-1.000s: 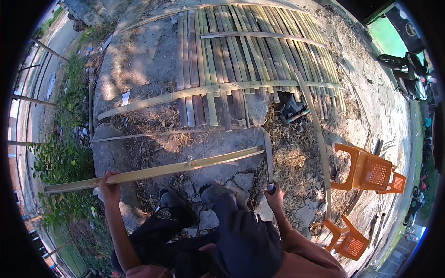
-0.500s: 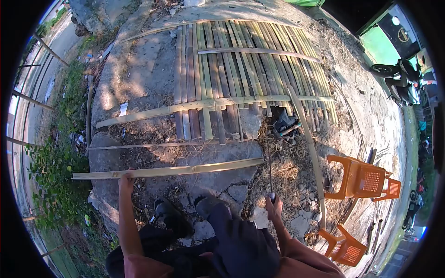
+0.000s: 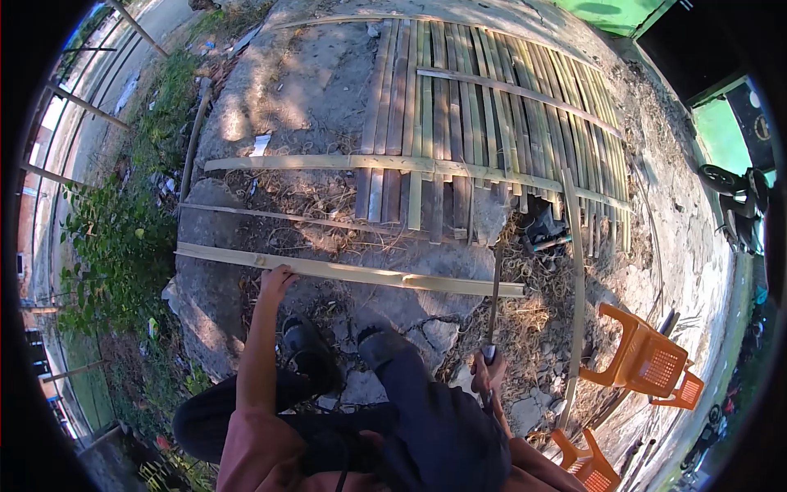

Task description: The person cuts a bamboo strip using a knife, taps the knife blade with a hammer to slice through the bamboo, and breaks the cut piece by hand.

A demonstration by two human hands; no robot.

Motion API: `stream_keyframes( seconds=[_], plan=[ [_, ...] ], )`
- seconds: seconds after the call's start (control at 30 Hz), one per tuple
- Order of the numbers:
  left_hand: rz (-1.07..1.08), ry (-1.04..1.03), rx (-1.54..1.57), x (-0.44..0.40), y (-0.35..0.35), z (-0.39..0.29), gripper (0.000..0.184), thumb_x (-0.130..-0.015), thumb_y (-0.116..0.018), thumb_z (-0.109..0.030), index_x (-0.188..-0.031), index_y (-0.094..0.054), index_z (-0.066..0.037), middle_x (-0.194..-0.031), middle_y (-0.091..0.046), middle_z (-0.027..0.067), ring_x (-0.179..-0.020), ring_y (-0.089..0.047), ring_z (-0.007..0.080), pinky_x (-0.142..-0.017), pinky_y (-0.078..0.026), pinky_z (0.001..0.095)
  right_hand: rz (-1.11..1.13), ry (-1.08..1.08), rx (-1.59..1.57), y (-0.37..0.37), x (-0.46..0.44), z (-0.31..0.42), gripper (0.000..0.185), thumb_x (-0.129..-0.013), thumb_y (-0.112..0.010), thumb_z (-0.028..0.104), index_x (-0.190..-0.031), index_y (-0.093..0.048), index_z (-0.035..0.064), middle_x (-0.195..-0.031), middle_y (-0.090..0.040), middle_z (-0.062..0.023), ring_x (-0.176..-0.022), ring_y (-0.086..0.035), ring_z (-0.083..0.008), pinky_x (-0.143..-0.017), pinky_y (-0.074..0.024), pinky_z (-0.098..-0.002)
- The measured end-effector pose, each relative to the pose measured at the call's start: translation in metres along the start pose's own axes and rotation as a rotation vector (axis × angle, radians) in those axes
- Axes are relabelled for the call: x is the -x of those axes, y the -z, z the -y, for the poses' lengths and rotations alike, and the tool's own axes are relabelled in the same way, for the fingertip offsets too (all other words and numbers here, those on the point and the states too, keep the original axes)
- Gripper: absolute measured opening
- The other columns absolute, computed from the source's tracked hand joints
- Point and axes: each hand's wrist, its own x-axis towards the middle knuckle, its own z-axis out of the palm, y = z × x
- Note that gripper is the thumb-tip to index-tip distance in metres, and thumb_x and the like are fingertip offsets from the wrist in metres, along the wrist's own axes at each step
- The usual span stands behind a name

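My left hand (image 3: 279, 280) is closed on the near edge of a long split bamboo strip (image 3: 352, 271), left of its middle. The strip lies crosswise in front of my feet, pale inner side up. In my right hand (image 3: 489, 375) is the handle of a machete (image 3: 493, 316), its long narrow blade pointing away from me. Near the strip's right end the blade and the strip cross in view; whether they touch I cannot tell. Beyond them lies a panel of side-by-side bamboo slats (image 3: 467, 123), with crosswise strips (image 3: 287, 163) over it.
Dark tools or bags (image 3: 545, 223) lie in a hollow by the panel. A long bamboo strip (image 3: 577, 303) runs lengthwise at right, beside orange plastic chairs (image 3: 643, 348). A leafy bush (image 3: 115, 254) grows at left. Broken concrete and dry shavings surround my shoes (image 3: 311, 357).
The view has shifted. The held strip has moved rightward relative to the machete, so its right end now reaches past the blade. Both hands keep their holds.
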Motion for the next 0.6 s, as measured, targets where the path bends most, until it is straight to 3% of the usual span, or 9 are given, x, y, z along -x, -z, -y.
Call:
stream_keyframes(
  seconds=[0.17,0.2,0.3,0.37,0.4,0.47,0.5,0.53,0.6],
  plan=[
    [-0.021,0.036,-0.083,0.005,-0.011,0.014,0.028,-0.086,-0.059,0.002,-0.112,-0.050,0.009,-0.105,-0.062,0.0188,-0.097,-0.069,0.0325,-0.081,-0.065,0.0422,0.113,0.118,-0.024,-0.021,-0.001,-0.013,0.034,-0.091,-0.069,0.033,-0.093,-0.061,-0.0009,-0.059,-0.060,-0.0049,-0.051,-0.058,-0.0131,-0.049,-0.0472,-0.0324],
    [-0.022,0.043,-0.083,0.003,-0.009,0.019,0.028,-0.086,-0.059,0.002,-0.112,-0.050,0.009,-0.105,-0.062,0.0188,-0.097,-0.069,0.0325,-0.081,-0.065,0.0422,0.122,0.132,0.032,-0.022,0.004,0.007,0.032,-0.091,-0.068,0.031,-0.095,-0.062,0.0003,-0.061,-0.061,-0.0052,-0.052,-0.059,-0.0131,-0.051,-0.0476,-0.0322],
    [0.013,0.077,-0.079,-0.004,-0.003,0.024,0.026,-0.085,-0.061,0.003,-0.109,-0.051,0.004,-0.104,-0.061,0.0164,-0.098,-0.069,0.0331,-0.083,-0.065,0.0434,0.184,0.147,-0.044,-0.037,-0.010,-0.023,0.029,-0.091,-0.069,0.028,-0.097,-0.062,0.0006,-0.064,-0.062,-0.0077,-0.053,-0.059,-0.0153,-0.052,-0.0477,-0.0331],
    [-0.009,0.028,-0.078,-0.003,-0.005,0.027,0.030,-0.085,-0.061,0.001,-0.112,-0.048,0.008,-0.103,-0.063,0.0199,-0.090,-0.071,0.0331,-0.075,-0.067,0.0421,0.124,0.669,0.248,-0.039,-0.019,-0.031,0.029,-0.089,-0.070,0.025,-0.101,-0.062,0.0001,-0.067,-0.062,-0.0106,-0.054,-0.059,-0.0179,-0.053,-0.0478,-0.0344],
    [-0.012,0.032,-0.077,-0.003,-0.007,0.027,0.030,-0.085,-0.061,0.001,-0.112,-0.048,0.008,-0.103,-0.063,0.0199,-0.090,-0.071,0.0331,-0.075,-0.067,0.0421,0.128,0.667,0.251,-0.039,-0.019,-0.026,0.029,-0.089,-0.070,0.025,-0.101,-0.062,0.0001,-0.067,-0.062,-0.0106,-0.054,-0.059,-0.0179,-0.053,-0.0478,-0.0344],
    [-0.023,0.023,-0.101,0.000,-0.009,0.027,0.032,-0.086,-0.060,-0.002,-0.113,-0.047,0.008,-0.102,-0.063,0.0203,-0.090,-0.071,0.0333,-0.076,-0.066,0.0424,0.214,0.456,0.164,-0.039,-0.014,-0.009,0.031,-0.088,-0.070,0.023,-0.105,-0.060,-0.0003,-0.068,-0.061,-0.0127,-0.054,-0.059,-0.0204,-0.053,-0.0479,-0.0357],
    [-0.028,0.026,-0.098,-0.001,-0.010,0.028,0.032,-0.086,-0.060,-0.002,-0.113,-0.047,0.008,-0.102,-0.063,0.0203,-0.090,-0.071,0.0333,-0.076,-0.066,0.0424,0.185,0.724,0.313,-0.041,-0.018,-0.006,0.033,-0.088,-0.071,0.024,-0.108,-0.059,0.0000,-0.065,-0.059,-0.0119,-0.052,-0.058,-0.0211,-0.053,-0.0478,-0.0363],
    [0.002,0.019,-0.110,-0.001,-0.009,0.029,0.031,-0.088,-0.058,-0.003,-0.114,-0.046,0.008,-0.102,-0.063,0.0209,-0.090,-0.071,0.0338,-0.075,-0.066,0.0426,0.193,0.724,0.316,-0.038,-0.015,-0.004,0.033,-0.088,-0.071,0.024,-0.108,-0.059,0.0000,-0.065,-0.059,-0.0119,-0.052,-0.058,-0.0211,-0.053,-0.0478,-0.0363],
    [0.026,0.013,-0.118,-0.003,-0.010,0.030,0.030,-0.089,-0.056,-0.004,-0.114,-0.045,0.008,-0.103,-0.063,0.0216,-0.090,-0.071,0.0343,-0.075,-0.066,0.0428,0.323,0.369,0.262,-0.030,-0.011,0.016,0.035,-0.087,-0.072,0.025,-0.108,-0.059,0.0004,-0.061,-0.058,-0.0108,-0.050,-0.057,-0.0208,-0.052,-0.0473,-0.0365]
  ],
)
